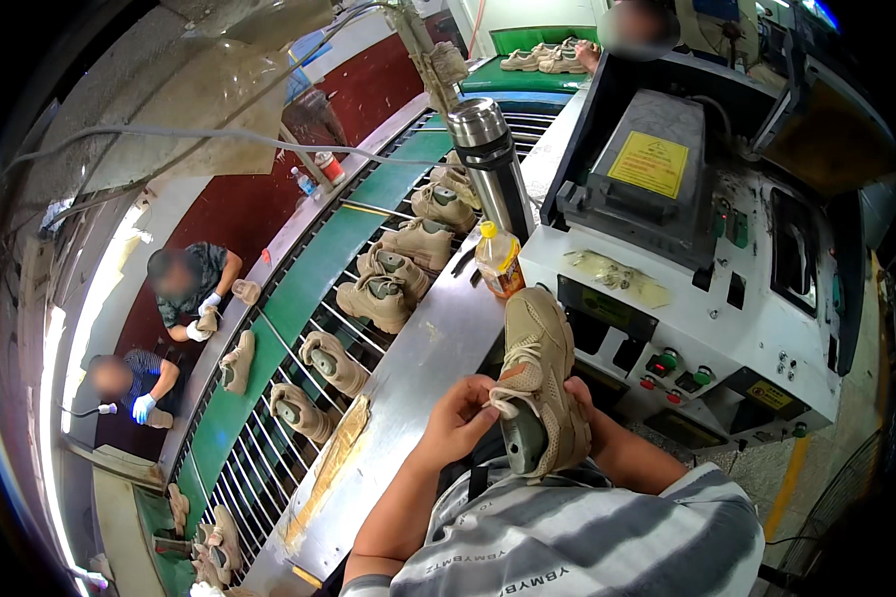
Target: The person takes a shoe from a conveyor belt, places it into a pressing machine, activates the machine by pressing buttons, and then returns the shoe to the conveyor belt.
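A beige sneaker (540,343) is held up in front of my body, toe pointing away and the dark green lining of its opening towards me. My left hand (460,420) is closed, its fingertips pinching the sneaker at the pale laces beside the tongue. On the shoe's right side, my right hand (579,398) grips the upper; most of its fingers are hidden behind the shoe. Just past the toe stands a bottle with a yellow cap (498,261), on the metal ledge (408,398).
Left of the ledge runs a roller conveyor with a green belt (299,284), carrying several beige sneakers (373,298). A steel thermos (491,164) stands near a white machine (687,318) on my right. Two gloved people (194,284) work across the conveyor; another person is at the far end.
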A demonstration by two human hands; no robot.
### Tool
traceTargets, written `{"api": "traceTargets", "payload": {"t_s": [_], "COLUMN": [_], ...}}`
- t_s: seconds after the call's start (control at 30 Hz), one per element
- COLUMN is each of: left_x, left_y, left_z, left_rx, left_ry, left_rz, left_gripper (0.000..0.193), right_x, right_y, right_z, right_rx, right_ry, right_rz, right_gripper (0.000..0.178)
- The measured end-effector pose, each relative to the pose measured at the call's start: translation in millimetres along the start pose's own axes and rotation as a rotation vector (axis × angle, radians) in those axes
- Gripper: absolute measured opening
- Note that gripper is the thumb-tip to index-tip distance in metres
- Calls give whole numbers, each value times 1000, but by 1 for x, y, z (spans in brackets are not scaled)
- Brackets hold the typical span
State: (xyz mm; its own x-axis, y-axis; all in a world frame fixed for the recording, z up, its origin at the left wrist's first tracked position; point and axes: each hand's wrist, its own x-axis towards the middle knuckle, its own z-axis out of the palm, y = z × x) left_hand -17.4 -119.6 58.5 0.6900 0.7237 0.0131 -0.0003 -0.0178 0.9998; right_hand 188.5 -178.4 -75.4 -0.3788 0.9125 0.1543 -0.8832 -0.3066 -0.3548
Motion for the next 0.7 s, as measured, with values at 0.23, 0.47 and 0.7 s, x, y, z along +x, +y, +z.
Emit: {"api": "traceTargets", "payload": {"t_s": [0.23,0.47,0.7], "left_x": [33,51,76], "left_y": [-41,6,-4], "left_z": [-21,12,41], "left_rx": [11,362,354], "left_ry": [-51,-153,-199], "left_rz": [165,61,-47], "left_gripper": [24,22,36], "right_x": [-10,-33,-62], "right_y": [-4,-8,-26], "right_z": [19,-5,9], "right_rx": [141,39,-236], "right_ry": [8,130,511], "right_rz": [-31,18,-119], "right_gripper": [72,67,67]}}
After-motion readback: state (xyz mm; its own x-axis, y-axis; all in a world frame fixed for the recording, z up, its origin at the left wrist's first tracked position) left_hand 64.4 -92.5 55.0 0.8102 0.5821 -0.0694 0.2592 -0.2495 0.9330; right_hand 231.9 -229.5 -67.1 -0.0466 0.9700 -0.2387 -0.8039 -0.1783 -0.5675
